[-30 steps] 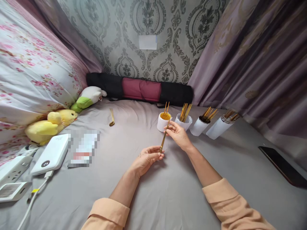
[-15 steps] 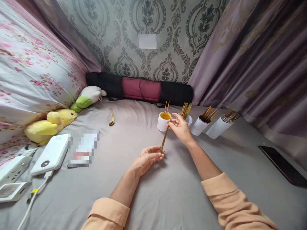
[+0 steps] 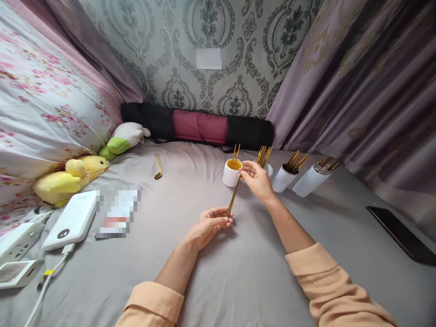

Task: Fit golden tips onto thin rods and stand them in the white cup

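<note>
My left hand (image 3: 208,225) rests on the grey sheet and pinches the lower end of a thin gold stick (image 3: 233,196) that slants up to the right. My right hand (image 3: 258,179) has its fingers closed around the stick's upper end, right beside a white cup (image 3: 232,174) with yellow filling and two sticks standing in it. Behind my right hand stands a second white cup (image 3: 267,169) full of gold sticks.
Two more white cups (image 3: 281,179) (image 3: 308,182) with sticks lean to the right. A bent gold piece (image 3: 158,167) lies farther left. A power bank (image 3: 72,220), plush toys (image 3: 64,180), a black-and-maroon roll (image 3: 199,127) and a dark phone (image 3: 400,234) surround the area.
My right hand has slid up the stick toward the cups, tilting the stick's top farther away. My left hand has stayed in place.
</note>
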Demonstrator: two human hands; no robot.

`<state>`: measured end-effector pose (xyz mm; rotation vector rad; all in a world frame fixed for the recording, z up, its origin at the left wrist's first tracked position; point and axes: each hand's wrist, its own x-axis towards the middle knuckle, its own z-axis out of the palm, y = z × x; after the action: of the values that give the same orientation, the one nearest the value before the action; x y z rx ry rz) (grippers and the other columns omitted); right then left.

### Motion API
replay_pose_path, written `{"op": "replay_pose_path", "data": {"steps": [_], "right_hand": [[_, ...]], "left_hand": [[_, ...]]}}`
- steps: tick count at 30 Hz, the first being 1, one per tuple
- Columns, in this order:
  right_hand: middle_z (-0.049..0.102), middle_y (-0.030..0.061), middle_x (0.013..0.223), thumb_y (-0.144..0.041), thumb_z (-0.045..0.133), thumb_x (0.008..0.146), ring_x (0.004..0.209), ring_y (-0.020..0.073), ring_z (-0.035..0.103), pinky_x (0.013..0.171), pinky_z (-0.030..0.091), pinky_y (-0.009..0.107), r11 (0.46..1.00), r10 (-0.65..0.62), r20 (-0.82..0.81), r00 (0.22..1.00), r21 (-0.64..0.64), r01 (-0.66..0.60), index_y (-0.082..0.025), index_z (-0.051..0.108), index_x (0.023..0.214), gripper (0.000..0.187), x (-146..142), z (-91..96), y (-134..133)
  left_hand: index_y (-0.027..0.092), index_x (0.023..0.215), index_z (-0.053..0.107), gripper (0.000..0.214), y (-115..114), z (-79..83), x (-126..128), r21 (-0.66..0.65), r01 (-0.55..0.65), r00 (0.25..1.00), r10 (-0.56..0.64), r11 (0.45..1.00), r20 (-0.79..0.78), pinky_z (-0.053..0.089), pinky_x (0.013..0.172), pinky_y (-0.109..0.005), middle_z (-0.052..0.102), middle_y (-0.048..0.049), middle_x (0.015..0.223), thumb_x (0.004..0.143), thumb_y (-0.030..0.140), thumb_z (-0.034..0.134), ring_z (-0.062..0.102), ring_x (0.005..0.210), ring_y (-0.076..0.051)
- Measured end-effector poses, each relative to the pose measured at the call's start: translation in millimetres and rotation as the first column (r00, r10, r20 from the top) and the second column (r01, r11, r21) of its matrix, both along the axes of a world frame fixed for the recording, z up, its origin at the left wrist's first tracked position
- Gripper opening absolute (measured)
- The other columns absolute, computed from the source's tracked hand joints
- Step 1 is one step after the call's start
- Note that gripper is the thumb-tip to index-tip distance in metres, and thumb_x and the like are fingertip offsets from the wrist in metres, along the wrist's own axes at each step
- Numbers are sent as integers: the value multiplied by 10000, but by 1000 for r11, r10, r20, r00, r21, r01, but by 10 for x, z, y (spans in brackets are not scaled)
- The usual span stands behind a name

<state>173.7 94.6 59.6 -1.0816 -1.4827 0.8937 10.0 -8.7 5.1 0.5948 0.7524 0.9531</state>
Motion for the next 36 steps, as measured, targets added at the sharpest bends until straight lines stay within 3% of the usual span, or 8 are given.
{"op": "replay_pose_path", "data": {"steps": [10, 20, 28, 36], "right_hand": [[610, 32, 788, -387, 571, 697, 628, 134, 598, 531, 540, 269, 997, -71, -25, 997, -1, 71, -192, 574, 902, 283, 36, 56, 40], [603, 22, 760, -395, 584, 680, 602, 123, 592, 500, 525, 248, 997, -71, -73, 995, -47, 67, -193, 573, 883, 287, 41, 85, 76], [596, 13, 740, -356, 588, 684, 581, 97, 571, 508, 517, 238, 994, -106, -112, 988, 15, 108, -179, 568, 885, 269, 113, 295, 159], [596, 0, 744, -329, 565, 703, 577, 82, 581, 508, 509, 216, 965, -205, -157, 966, 132, 226, -181, 551, 894, 241, 254, 504, 332]], "left_hand": [[91, 957, 591, 355, 3, 0, -4, -3, -9, 1000, 9, 1000, 0, 456, 729, -254, 634, -143, 943, 616, 99, 688, 604, 755, -137], [83, 936, 598, 316, 13, -10, -7, -20, -29, 999, 30, 999, 12, 466, 734, -253, 632, -141, 937, 631, 94, 679, 603, 750, -132], [76, 928, 610, 278, 16, 23, -37, -62, -43, 998, 46, 997, 47, 477, 756, -252, 626, -145, 944, 663, 138, 666, 606, 783, -144], [80, 941, 610, 267, 30, 20, -49, -89, -65, 995, 70, 994, 64, 485, 753, -253, 628, -142, 948, 692, 171, 644, 605, 788, -145]]}}
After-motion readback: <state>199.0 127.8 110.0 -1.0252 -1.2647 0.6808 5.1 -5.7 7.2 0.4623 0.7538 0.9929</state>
